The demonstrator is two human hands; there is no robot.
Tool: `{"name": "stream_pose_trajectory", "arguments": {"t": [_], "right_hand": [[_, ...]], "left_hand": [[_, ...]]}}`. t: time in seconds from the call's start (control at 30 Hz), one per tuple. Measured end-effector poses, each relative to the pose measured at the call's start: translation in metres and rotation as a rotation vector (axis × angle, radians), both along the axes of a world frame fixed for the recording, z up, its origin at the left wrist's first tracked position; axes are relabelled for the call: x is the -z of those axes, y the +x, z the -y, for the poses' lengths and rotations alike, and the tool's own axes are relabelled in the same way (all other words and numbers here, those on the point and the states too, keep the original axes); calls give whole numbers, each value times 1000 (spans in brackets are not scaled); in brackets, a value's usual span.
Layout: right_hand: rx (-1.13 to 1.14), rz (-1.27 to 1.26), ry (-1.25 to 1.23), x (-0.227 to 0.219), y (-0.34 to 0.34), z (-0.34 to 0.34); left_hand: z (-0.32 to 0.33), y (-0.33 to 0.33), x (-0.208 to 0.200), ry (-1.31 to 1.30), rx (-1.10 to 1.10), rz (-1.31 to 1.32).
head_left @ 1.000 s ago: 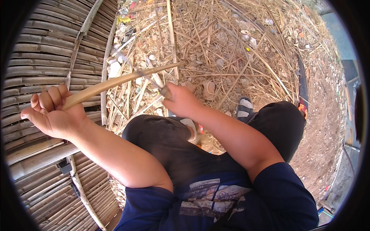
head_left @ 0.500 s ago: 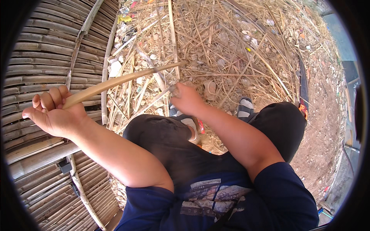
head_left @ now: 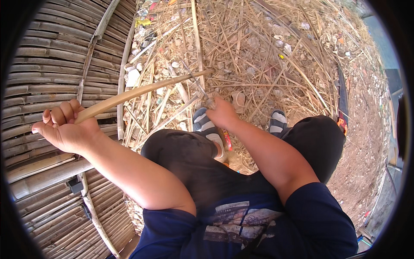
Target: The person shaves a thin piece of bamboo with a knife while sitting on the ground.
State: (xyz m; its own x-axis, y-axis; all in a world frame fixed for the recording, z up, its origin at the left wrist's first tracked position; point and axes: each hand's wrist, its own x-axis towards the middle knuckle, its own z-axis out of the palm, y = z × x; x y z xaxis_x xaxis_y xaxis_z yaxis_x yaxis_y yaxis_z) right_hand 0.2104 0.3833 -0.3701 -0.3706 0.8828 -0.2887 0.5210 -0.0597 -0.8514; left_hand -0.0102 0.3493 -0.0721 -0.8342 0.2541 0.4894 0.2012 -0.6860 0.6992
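- L hand (head_left: 69,127): fingers curled round the near end of a bamboo strip (head_left: 138,90); palm up-ish, grip looks loose.
- R hand (head_left: 222,113): closed on the handle end of a knife (head_left: 201,88); handle mostly hidden in the fist.
- Where the strip is: we see it run from L hand across to the right & a bit away from the body, slight bow; far end sits just beyond R hand.
- Key relation: knife blade points away from R hand, up-left, & crosses the strip's long axis near its far end. R hand is nearer that end, L hand has the other. Blade on the strip or just above it: can't tell.
- Far end of strip resting on the ground or held up: can't tell either.
- Surface: ground (head_left: 254,86) beyond both hands, covered w/ dry slivers, straw & small stones; a longer slat (head_left: 197,39) lies beyond R hand, pointing away.
- Room: slatted bamboo wall (head_left: 47,90) right behind & left of L hand; gap hard to judge.
- Nearer the body than R hand: L sandal (head_left: 202,121) w/ a red wrapper (head_left: 227,140) beside it.
- Well right of R hand: prob. a saw (head_left: 343,95), dark blade, orange-red handle.
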Motion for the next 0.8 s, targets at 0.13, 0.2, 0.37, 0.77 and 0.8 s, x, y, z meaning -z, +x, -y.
{"name": "stream_pose_trajectory", "arguments": {"t": [0.13,0.2,0.37,0.77,0.8], "right_hand": [[-161,-236,40,-60,-19,5],[-238,-272,109,-77,-25,8],[-154,-257,116,-40,-22,16],[-287,-367,278,-89,-29,18],[-262,-382,313,-82,-31,19]], "left_hand": [[-1,9,0,-15,48,-52],[-5,16,-3,-11,42,-51],[-2,16,-4,-9,51,-31],[-4,20,-4,-6,52,-63],[-4,20,-3,-14,54,-69]]}}
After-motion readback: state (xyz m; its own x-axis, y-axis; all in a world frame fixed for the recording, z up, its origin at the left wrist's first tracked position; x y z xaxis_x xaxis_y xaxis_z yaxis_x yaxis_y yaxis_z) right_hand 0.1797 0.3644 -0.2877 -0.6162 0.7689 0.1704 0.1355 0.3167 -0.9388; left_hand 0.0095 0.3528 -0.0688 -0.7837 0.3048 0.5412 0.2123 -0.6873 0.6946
